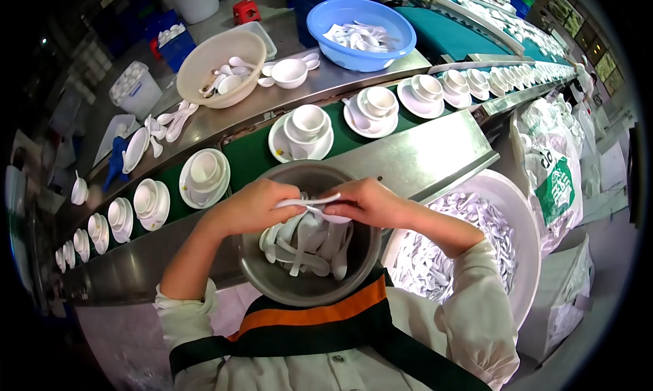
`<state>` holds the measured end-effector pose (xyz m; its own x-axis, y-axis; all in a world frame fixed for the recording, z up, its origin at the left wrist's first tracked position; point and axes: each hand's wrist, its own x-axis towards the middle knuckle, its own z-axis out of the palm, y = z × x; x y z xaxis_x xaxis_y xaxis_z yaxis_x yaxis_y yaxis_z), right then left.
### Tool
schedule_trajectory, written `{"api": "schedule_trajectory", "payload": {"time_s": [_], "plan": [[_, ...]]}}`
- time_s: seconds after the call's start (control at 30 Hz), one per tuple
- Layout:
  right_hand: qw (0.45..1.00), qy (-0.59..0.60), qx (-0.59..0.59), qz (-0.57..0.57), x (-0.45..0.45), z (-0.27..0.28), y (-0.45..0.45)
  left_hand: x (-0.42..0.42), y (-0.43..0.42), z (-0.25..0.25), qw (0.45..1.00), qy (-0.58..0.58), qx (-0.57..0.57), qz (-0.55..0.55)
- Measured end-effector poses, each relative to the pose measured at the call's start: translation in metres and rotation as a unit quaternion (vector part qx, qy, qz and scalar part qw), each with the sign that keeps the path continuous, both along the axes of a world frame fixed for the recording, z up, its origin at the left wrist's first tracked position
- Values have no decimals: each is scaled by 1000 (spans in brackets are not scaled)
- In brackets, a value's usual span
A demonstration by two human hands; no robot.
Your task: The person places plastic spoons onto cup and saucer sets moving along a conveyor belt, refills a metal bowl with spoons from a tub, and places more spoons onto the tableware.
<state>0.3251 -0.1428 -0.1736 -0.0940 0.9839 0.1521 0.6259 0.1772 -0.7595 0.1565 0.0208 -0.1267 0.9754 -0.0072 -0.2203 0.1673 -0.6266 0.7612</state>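
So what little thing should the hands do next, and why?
I'd gently ease the held spoons apart. The left hand and right hand hold them close together, overlapping, above a bowl of loose spoons, so a dropped one would probably land back inside.

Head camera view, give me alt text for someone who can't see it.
A person's left hand and right hand hold white spoons over a gray basin containing more spoons. Beyond, a green conveyor belt carries stacked white tableware; a large pale tub of spoons stands to the person's right.
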Motion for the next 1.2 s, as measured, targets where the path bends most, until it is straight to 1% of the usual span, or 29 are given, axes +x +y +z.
{"api": "schedule_trajectory", "payload": {"time_s": [0.03, 0.07, 0.13, 0.17, 0.2, 0.27, 0.3, 0.37, 0.4, 0.43, 0.5, 0.53, 0.57, 0.6, 0.63, 0.67, 0.7, 0.73, 0.8, 0.9, 0.93, 0.97, 1.0, 1.03, 1.07, 1.1, 1.13, 1.17, 1.2], "plan": [[995, 95, 8, -31, -2, 5, -4, 2, 3, -5, 1000, -13, -18, 3], [995, 93, 10, -35, -1, 9, -5, 5, 3, -5, 1000, -15, -16, -1], [992, 83, 42, -82, -1, 11, -11, 10, 0, -7, 998, 8, -44, 42], [995, -10, 55, -83, 4, 12, -11, 13, 0, -9, 998, -3, -48, 36], [995, -9, 55, -84, 10, 9, -11, 14, 0, -10, 998, -3, -48, 35], [997, -17, 70, -39, 23, 3, -12, 15, 2, -11, 992, 23, -98, 79], [998, -8, 49, -38, 25, 8, -15, 14, 5, -13, 992, 22, -96, 81], [997, 13, 59, -40, 23, 6, -13, 11, 12, -21, 978, 41, -167, 120], [996, 34, 68, -43, 24, 5, -13, 10, 11, -23, 978, 41, -166, 121], [996, 33, 70, -43, 27, 5, -11, 8, 11, -25, 967, 13, -205, 152], [980, 68, 142, -122, 42, 5, -8, 6, 17, -26, 933, -21, -289, 213], [968, 35, 166, -186, 57, -2, -5, 3, 21, -28, 933, -22, -289, 212], [951, 2, 188, -247, 76, -13, 0, -1, 26, -31, 919, -47, -300, 251], [923, -118, 179, -318, 94, -19, 3, -4, 28, -33, 903, -72, -309, 289], [883, -198, 167, -391, 119, -45, 11, -6, 28, -33, 906, -57, -288, 306], [844, -286, 167, -422, 144, -67, 16, -7, 28, -39, 904, -58, -288, 310], [829, -331, 120, -434, 164, -86, 18, -7, 29, -47, 919, -75, -242, 301], [826, -348, 68, -438, 180, -105, 20, -7, 30, -52, 932, -94, -193, 293], [813, -400, 3, -422, 182, -114, 30, -12, 28, -51, 922, -111, -200, 312], [826, -410, 169, -346, 128, -79, 56, -22, 34, -51, 893, -162, -216, 361], [863, -377, 168, -293, 101, -63, 64, -24, 37, -54, 892, -161, -215, 363], [864, -410, 203, -209, 85, -64, 72, -24, 39, -58, 888, -169, -216, 369], [859, -452, 194, -143, 68, -63, 80, -23, 40, -60, 885, -178, -216, 372], [845, -500, 170, -89, 63, -77, 93, -25, 40, -61, 885, -183, -216, 369], [823, -537, 169, -78, 66, -101, 108, -24, 40, -60, 885, -173, -218, 373], [823, -551, 122, -66, 64, -105, 115, -24, 38, -59, 882, -173, -224, 376], [834, -532, 133, -51, 64, -105, 120, -25, 37, -58, 879, -172, -231, 381], [854, -491, 170, -33, 66, -101, 123, -27, 38, -59, 879, -170, -229, 383], [859, -464, 211, -36, 65, -94, 123, -31, 40, -60, 878, -167, -227, 387]]}}
